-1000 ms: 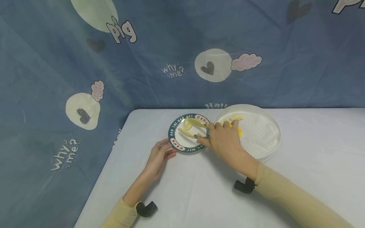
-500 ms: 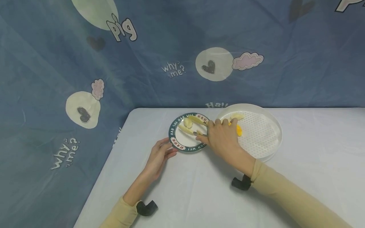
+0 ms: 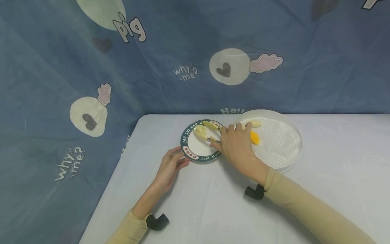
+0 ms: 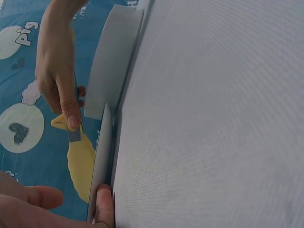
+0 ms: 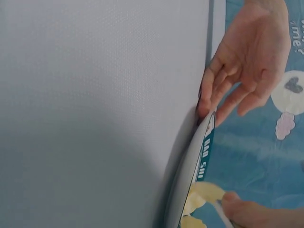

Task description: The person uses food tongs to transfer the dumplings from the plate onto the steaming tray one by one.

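My right hand [image 3: 236, 144] grips a pair of tongs [image 3: 211, 125] with pale yellow tips, held over the plate. The tips stand apart, one on each side of a pale yellow lump [image 3: 201, 129] on the plate; whether they touch it is unclear. The round plate [image 3: 199, 158] has a white middle and a dark green lettered rim. At its left edge my left hand [image 3: 170, 169] holds the rim; in the left wrist view a finger [image 4: 104, 204] lies under the plate. The right wrist view shows the left fingers [image 5: 223, 95] at the rim from the opposite side.
A round white tray [image 3: 297, 149] with a perforated bottom stands right of the plate, partly behind my right hand. It holds an orange piece [image 3: 255, 138] and a pale yellow piece [image 3: 256, 123]. A blue printed cloth [image 3: 170, 95] hangs behind the white table [image 3: 195, 210].
My right hand has shifted slightly left and away from me with the tongs. The upper tip has moved off the pale yellow lump. My left hand stays at the rim.
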Demonstrator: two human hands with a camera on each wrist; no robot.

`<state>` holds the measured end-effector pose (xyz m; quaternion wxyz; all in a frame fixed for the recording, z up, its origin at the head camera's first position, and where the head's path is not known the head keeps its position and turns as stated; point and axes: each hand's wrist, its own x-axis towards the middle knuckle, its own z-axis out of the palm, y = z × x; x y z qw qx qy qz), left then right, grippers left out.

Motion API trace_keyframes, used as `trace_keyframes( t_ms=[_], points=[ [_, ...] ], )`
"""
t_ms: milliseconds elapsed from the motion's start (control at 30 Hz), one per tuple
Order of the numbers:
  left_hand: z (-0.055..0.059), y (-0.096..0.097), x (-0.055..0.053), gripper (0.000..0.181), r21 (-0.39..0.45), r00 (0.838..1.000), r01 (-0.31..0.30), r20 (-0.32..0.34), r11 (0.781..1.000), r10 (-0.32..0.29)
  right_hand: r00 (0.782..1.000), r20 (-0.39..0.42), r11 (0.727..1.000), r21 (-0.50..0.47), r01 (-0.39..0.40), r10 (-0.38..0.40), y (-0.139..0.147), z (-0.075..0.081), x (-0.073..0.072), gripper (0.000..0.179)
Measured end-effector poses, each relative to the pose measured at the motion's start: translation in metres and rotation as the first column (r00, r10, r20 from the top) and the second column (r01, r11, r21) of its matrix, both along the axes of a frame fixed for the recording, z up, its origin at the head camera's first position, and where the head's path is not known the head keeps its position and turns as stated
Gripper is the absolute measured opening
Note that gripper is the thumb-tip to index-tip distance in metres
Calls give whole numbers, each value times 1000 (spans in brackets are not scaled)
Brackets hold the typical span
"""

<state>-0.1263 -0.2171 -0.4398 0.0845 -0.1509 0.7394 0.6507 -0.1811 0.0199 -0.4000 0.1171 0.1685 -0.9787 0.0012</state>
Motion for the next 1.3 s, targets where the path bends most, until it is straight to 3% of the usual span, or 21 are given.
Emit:
trace_keyframes(
  t_ms=[333, 767, 1300],
  points=[
    [-1, 1, -1, 62, 0, 1000, 6, 8, 1000, -6, 1000, -20, 999, 40, -18, 18, 3, 0, 3, 64],
    [-2, 3, -1, 61, -2, 1000, 8, 4, 1000, -8, 999, 31, 998, -55, -6, 8, 25, 4, 18, 63],
    [1, 1, 0, 61, -16, 1000, 7, 5, 1000, -7, 998, -49, 995, -92, 35, -40, 78, 28, 45, 61]
  ],
)
